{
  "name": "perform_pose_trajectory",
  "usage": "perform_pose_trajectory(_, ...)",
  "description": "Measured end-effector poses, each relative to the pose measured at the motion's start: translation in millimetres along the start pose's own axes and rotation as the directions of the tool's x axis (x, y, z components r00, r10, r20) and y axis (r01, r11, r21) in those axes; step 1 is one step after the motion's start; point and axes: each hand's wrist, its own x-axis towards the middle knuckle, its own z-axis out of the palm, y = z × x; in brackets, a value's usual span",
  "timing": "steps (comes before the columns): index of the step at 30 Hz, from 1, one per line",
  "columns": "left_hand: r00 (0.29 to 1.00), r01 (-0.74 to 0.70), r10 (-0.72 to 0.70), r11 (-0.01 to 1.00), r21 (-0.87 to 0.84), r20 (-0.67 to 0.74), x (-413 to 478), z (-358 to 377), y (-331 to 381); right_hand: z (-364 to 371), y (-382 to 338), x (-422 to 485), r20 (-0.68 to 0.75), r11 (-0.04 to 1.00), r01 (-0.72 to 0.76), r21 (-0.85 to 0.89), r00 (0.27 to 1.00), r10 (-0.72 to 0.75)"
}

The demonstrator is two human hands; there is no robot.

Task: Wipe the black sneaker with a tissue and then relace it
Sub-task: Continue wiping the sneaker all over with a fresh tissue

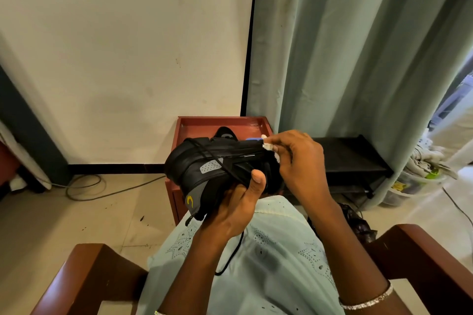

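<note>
Head view: we seem mid-wipe, relacing not yet begun.
Our left hand (231,208) grips the sneaker (204,165) over our lap; our right hand (299,161) pinches the tissue (269,147) against it; the lace (231,250) hangs loose.

Most of tissue (268,146) hidden inside right hand (299,161); left hand (238,210) fingers hidden behind sneaker (204,161); second shoe (225,133) mostly blocked.

Light: soft and a bit dim; brightest at the far right, past the curtain (358,59).
Shadows: faint grey patches low on the wall (115,46).
Dark spots: the black sneaker (204,161) hides its details.
Edges: straight lines bend.
Sharpness: mostly clear.
</note>
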Motion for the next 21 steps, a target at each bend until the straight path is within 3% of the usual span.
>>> perform_pose_trajectory(5, 0.995, 0.062, -0.071, 0.99, 0.129, 0.063, 2.0, 0.1, -8.4, 5.4, -37.0, 1.8, 0.067, 0.973, 0.142, 0.18, 0.985, -0.156)
perform_pose_trajectory(8, 0.996, 0.062, -0.07, 0.985, 0.16, 0.048, 2.5, -1.6, -6.3, 5.8, -36.9, 4.5, 0.07, 0.966, 0.191, 0.176, 0.976, -0.206)
perform_pose_trajectory(10, 0.999, 0.033, -0.035, 0.988, 0.153, 0.013, 1.4, -3.9, -3.7, 6.0, -21.9, 5.4, 0.044, 0.979, 0.186, 0.081, 0.981, -0.19)
perform_pose_trajectory(13, 0.998, 0.054, -0.051, 0.987, 0.149, -0.019, -1.4, -6.0, 1.2, 3.1, 3.3, 4.9, 0.016, 0.998, 0.061, -0.008, 0.998, -0.061)
perform_pose_trajectory(17, 0.998, 0.055, -0.056, 0.989, 0.138, 0.005, -0.7, -3.7, 0.7, 1.1, 8.7, 0.8, -0.016, 0.997, -0.06, 0.057, 0.998, 0.061)
perform_pose_trajectory(21, 0.998, 0.061, -0.066, 0.986, 0.154, 0.025, 1.1, -0.2, -2.2, 2.7, -17.1, 4.7, 0.015, 0.987, -0.001, 0.163, 1.0, -0.002)
